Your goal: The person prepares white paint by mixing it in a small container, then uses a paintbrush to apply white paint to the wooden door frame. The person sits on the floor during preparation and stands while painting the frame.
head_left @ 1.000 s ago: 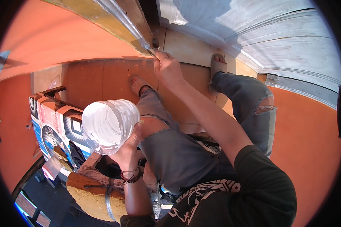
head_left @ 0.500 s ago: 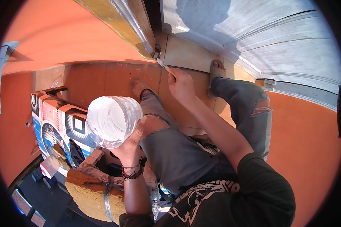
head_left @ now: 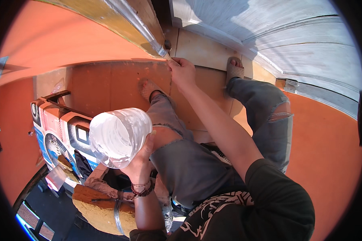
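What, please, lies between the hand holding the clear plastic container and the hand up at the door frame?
In the head view, the person's bent left knee in grey jeans lies between the left hand and right hand.

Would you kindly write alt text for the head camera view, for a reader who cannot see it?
Seen from above, a seated person's right hand presses a paintbrush against a wooden frame, while the left hand holds a clear plastic container of white paint.

Hard sunlight is flooding the scene from above, glaring off the white plastic container and pale door panels, throwing crisp shadows across the orange floor, while fisheye bending is curving edges toward a black rim.
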Demonstrator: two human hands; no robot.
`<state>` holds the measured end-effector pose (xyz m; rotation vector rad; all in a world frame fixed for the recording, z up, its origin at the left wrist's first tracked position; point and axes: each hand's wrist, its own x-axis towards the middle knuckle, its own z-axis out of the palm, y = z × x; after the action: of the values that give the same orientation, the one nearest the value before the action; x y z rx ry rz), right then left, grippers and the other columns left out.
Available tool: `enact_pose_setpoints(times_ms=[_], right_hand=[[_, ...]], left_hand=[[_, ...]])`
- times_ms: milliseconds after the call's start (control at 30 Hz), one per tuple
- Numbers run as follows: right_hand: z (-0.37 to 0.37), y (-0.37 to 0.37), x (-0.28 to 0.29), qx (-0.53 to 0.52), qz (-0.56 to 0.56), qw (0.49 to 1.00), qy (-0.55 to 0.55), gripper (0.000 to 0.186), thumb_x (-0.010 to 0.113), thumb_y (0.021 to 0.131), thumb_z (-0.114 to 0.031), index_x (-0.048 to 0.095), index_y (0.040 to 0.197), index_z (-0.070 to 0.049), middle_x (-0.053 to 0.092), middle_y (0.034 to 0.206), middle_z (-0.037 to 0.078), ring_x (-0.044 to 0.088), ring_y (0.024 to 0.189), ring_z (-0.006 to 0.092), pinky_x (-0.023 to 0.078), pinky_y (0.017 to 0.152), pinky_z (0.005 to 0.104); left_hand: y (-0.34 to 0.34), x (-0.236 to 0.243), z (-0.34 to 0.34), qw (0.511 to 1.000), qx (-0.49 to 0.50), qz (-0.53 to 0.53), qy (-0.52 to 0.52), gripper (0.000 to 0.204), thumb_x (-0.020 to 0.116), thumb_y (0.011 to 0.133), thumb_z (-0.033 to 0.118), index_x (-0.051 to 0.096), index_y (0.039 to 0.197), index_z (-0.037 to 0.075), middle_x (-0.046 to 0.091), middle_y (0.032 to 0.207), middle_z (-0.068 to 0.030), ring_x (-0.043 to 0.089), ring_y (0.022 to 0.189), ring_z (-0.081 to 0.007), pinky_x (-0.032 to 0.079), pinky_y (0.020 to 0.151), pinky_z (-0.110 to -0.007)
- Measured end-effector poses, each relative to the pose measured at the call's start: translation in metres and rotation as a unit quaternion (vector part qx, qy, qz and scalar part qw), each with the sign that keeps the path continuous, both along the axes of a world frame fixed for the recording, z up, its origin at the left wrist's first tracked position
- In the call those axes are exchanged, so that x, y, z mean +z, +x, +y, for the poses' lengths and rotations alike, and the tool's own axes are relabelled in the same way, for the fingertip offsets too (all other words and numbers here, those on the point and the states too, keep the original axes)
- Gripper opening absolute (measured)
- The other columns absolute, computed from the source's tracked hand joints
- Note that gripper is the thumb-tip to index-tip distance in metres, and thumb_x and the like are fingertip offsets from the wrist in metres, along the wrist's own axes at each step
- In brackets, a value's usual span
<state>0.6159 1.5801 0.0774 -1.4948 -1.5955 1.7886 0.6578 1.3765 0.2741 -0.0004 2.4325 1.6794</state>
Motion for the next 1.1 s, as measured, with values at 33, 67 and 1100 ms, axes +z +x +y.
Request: enact_pose_setpoints(times_ms=[33,67,1100], right_hand=[[-0.004,0.011,0.015,-0.026,0.025,0.997,-0.074,0.019,0.065,0.094,-0.011,0.071,0.103,0.004,0.067,0.078,0.007,0.056,0.061,0.0102,0.044,0.053,0.0274],[-0.004,0.019,0.024,-0.058,0.051,0.986,-0.146,0.018,0.065,0.094,-0.011,0.070,0.104,0.003,0.064,0.077,0.005,0.052,0.059,0.0064,0.041,0.050,0.0251],[0.004,0.006,0.012,-0.155,0.140,0.920,-0.331,0.010,0.064,0.094,-0.008,0.059,0.088,-0.001,0.053,0.075,0.004,0.044,0.057,0.0088,0.032,0.044,0.0239]], left_hand=[[0.001,-0.001,-0.002,1.000,0.004,0.000,-0.005,0.089,0.095,0.068,0.012,0.046,0.140,-0.006,0.060,0.135,-0.0166,0.061,0.117,-0.0242,0.049,0.103,-0.040],[0.001,0.000,-0.001,1.000,0.003,0.001,-0.008,0.088,0.095,0.068,0.012,0.046,0.140,-0.006,0.060,0.135,-0.0167,0.061,0.117,-0.0243,0.049,0.103,-0.040],[-0.002,-0.007,-0.001,1.000,-0.004,-0.026,-0.005,0.102,0.094,0.069,0.005,0.034,0.150,-0.002,0.048,0.146,-0.0173,0.052,0.129,-0.0279,0.043,0.111,-0.044]])
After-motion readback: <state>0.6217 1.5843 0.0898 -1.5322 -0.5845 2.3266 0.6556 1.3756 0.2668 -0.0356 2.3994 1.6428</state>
